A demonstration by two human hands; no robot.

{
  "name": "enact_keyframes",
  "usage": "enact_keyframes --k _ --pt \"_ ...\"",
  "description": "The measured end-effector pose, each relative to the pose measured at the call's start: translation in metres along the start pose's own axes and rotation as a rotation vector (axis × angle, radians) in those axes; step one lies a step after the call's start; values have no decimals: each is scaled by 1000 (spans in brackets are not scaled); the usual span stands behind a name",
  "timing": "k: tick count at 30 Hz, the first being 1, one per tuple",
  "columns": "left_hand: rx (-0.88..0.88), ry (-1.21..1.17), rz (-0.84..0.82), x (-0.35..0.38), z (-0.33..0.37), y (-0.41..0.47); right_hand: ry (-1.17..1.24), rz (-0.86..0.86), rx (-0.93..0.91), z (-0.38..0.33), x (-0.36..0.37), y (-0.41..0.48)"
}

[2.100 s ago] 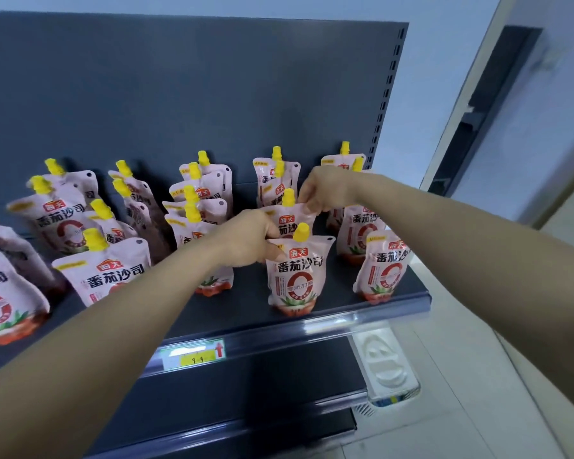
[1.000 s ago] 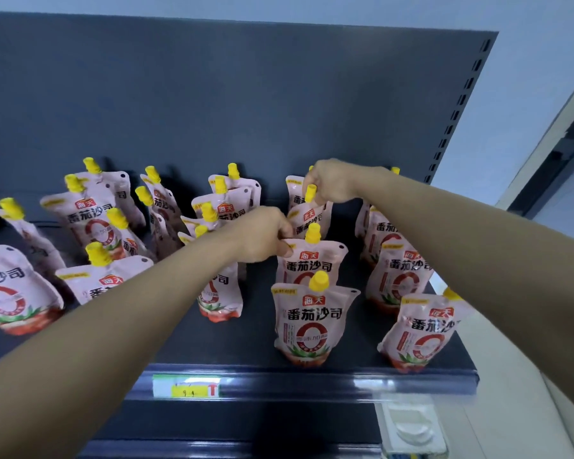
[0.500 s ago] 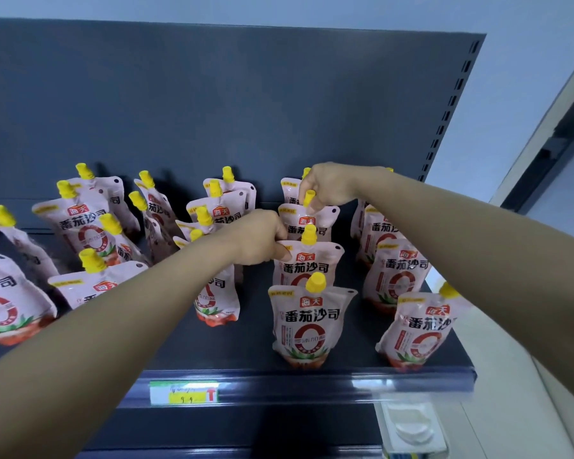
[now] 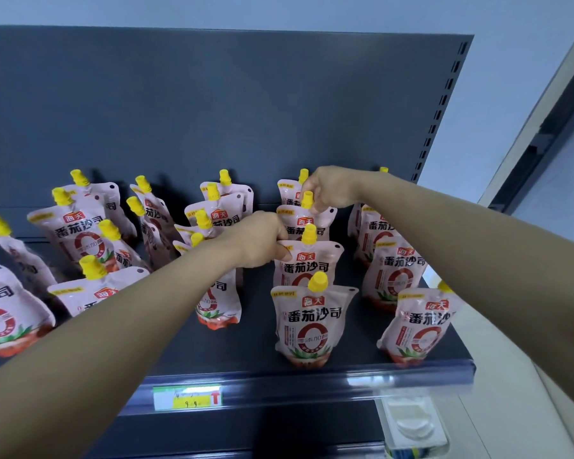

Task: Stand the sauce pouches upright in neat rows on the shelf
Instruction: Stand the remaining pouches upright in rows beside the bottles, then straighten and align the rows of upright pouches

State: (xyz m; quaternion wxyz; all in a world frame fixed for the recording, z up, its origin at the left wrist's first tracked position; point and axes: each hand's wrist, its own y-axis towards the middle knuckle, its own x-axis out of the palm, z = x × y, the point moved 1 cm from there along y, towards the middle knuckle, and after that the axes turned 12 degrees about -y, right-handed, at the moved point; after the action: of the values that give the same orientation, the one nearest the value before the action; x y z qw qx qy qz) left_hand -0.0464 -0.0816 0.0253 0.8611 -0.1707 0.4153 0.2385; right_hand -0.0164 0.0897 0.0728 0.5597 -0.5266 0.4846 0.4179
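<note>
On the front pouch [image 4: 312, 323]: red badge reads 海天, large black 番茄沙司 below it, then a big red 0 with 添加 across it. The neighbouring pouches [image 4: 395, 266] carry the same print. Price tag [image 4: 188, 397] on the shelf rail [image 4: 312, 379]: 9.9 on yellow. Smaller print illegible.

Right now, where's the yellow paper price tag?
Head view, lower centre: the price tag sits on the dark shelf's front rail, below the left forearm.

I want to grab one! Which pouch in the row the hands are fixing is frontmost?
The front pouch nearest the shelf edge, its whole label showing; the others line up behind it.
</note>
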Motion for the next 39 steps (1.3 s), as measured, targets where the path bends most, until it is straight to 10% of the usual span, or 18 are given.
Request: enact_keyframes --k 39 --pt "-181 36 70 -25 2 70 -75 68 75 43 -2 61"
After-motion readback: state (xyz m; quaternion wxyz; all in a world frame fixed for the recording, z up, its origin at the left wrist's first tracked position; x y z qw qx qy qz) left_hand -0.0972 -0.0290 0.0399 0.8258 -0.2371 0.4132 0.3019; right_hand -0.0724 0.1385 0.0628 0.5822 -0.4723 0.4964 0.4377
